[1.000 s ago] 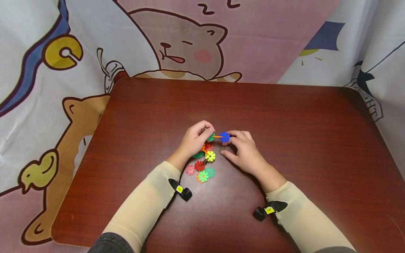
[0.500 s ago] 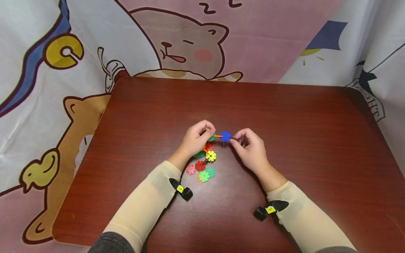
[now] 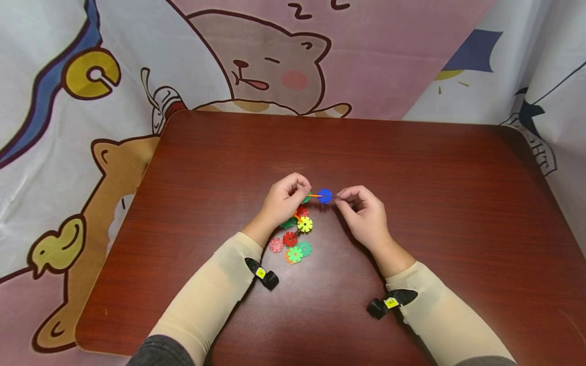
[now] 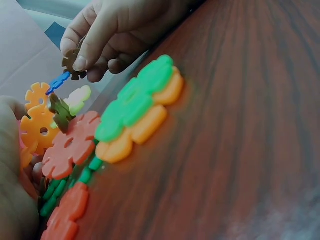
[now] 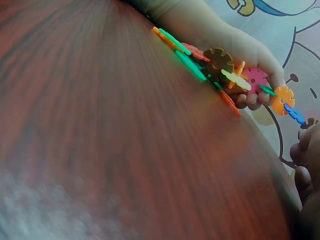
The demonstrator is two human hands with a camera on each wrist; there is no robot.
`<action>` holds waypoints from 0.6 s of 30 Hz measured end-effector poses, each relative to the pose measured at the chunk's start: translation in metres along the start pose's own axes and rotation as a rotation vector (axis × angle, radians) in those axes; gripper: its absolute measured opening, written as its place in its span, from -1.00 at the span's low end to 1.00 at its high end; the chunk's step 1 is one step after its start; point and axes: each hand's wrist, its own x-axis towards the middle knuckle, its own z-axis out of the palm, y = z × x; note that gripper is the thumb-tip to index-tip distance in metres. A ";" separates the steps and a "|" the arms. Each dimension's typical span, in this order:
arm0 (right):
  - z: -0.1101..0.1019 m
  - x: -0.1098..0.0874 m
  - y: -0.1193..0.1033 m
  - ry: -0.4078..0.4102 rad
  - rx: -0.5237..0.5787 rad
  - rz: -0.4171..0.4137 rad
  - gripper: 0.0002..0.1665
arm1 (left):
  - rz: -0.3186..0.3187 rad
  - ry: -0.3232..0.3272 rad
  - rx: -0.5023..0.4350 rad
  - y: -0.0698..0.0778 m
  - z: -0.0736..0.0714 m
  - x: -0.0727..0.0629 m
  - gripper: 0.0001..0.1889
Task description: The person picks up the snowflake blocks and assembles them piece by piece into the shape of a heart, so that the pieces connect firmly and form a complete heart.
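My left hand [image 3: 285,199] pinches a green snowflake disc [image 3: 308,199] in a chain of notched plastic discs. From it an orange disc [image 5: 284,100], edge-on in the head view, leads to a blue disc [image 3: 325,196] at the chain's right end. Between right thumb and forefinger, my right hand [image 3: 366,216] pinches a brown snowflake disc [image 4: 68,63], its rim right at the blue disc's edge. Below the left hand, a yellow disc [image 3: 304,224] and a pink disc [image 5: 255,79] show in the chain. The left palm hides part of it.
Close to the left wrist on the brown table [image 3: 412,168] lie a red disc [image 3: 290,239], a pale red disc [image 3: 276,245], and a light green disc [image 3: 295,254] over an orange one. A teal disc [image 3: 305,248] touches that stack. A printed cloth hangs behind the table.
My right hand has gone from spread fingers, with the brown disc near its thumb, to pinching that disc at the blue disc's right edge. The left hand has stayed almost still.
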 end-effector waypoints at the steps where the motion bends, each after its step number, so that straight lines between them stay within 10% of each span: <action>1: 0.000 0.000 0.000 -0.002 0.003 -0.002 -0.81 | 0.003 0.000 0.003 0.000 0.000 0.000 -0.92; 18: -0.001 -0.001 0.002 -0.033 0.061 0.019 -0.84 | 0.033 0.001 0.021 0.001 -0.002 0.000 -0.92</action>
